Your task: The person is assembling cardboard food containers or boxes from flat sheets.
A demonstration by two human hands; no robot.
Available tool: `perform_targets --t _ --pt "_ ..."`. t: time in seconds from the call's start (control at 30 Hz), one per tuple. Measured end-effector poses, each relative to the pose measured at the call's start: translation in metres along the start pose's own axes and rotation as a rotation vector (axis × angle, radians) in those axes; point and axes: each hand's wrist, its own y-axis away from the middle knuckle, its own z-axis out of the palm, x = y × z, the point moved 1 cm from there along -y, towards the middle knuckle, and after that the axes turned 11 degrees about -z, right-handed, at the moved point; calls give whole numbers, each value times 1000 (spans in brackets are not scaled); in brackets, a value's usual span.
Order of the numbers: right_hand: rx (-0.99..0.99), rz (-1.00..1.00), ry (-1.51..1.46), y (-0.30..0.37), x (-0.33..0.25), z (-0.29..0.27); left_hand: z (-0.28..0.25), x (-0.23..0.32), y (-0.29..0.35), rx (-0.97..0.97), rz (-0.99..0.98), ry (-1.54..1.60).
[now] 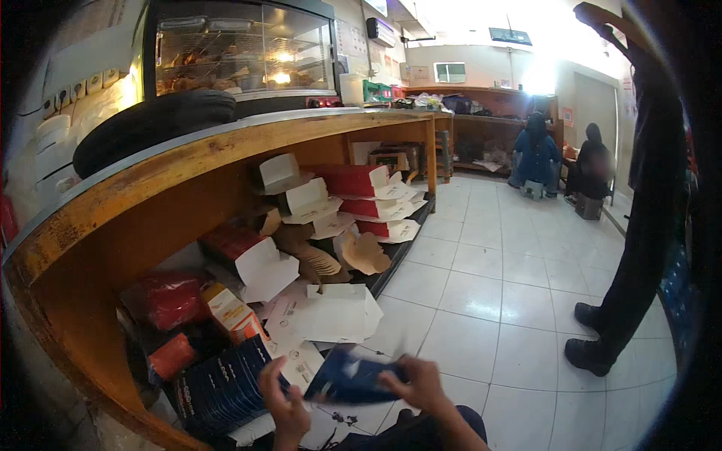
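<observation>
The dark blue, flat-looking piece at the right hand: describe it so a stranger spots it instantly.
Start at the long wooden counter, then drop to the picture's lower middle. There the bare right hand grips the blurred, dark blue, flat-looking piece. Unlike the tight row of dark blue pieces to its left, it is apart, in a hand.

Wooden counter, glass cabinet and black rounded object on top; low shelf beneath, stacked red cartons

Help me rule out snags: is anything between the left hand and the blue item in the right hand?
Nothing visible: the left hand is just beside the blue item; motion blur hides whether they touch.
</observation>
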Motion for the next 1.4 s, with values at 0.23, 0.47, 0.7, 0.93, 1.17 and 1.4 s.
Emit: perform_targets --t 0.23,0.47,0.7,0.93,1.17,1.4 --pt "139 -99 53 5 5 12 10 -16 1 -196 -62 226" --pt "68 -494 376 4 -5 17 14 -4 15 -166 -37 223" --pt "317 -402 131 9 -6 19 23 -10 10 32 -41 463" --pt "-172 -111 165 2 1 15 26 -21 19 -262 -172 387" --pt "-231 -366 237 2 -1 14 33 -8 19 -543 -79 18" --pt "-236 -387 155 7 -3 29 28 -24 8 -505 -148 71"
